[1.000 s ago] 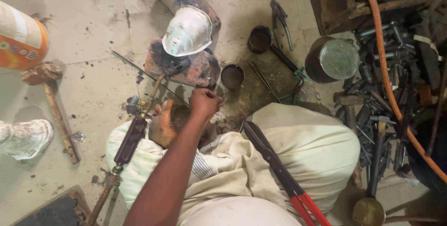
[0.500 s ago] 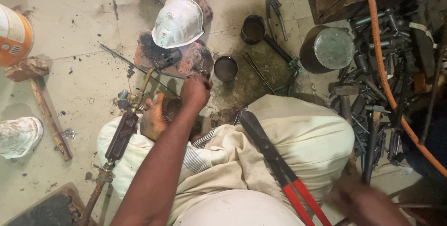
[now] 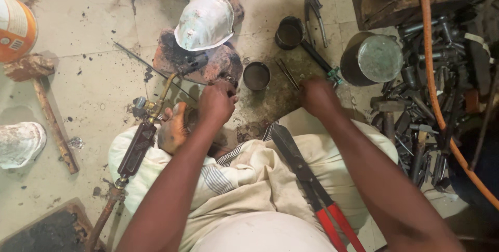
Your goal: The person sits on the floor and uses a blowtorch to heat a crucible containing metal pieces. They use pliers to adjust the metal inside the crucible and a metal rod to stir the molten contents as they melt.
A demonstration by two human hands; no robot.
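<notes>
My left hand (image 3: 215, 104) hovers at the near edge of a charred brick (image 3: 171, 57), knuckles up and fingers curled; what they pinch is hidden. A white bowl-shaped shell (image 3: 205, 21) rests upside down on the brick. A brass torch (image 3: 150, 119) lies across my left knee, nozzle toward the brick. My right hand (image 3: 318, 97) reaches down to the dirty floor by thin rods (image 3: 287, 74) and a long dark tong handle (image 3: 318, 58); its fingers are hidden. Red-handled bolt cutters (image 3: 312, 187) lie on my lap.
Two small dark cups (image 3: 256, 75) (image 3: 289, 32) and a lidded metal pot (image 3: 377, 60) stand beyond my hands. Pliers (image 3: 313, 8) lie behind them. A heap of iron tools (image 3: 421, 122) and an orange hose (image 3: 442, 106) fill the right. A hammer (image 3: 49, 111), orange can (image 3: 15, 26) and white dish (image 3: 18, 143) lie left.
My right hand has come up from the lower right and reached forward to the floor near the tong handle. My left hand has stayed at the brick's edge.
</notes>
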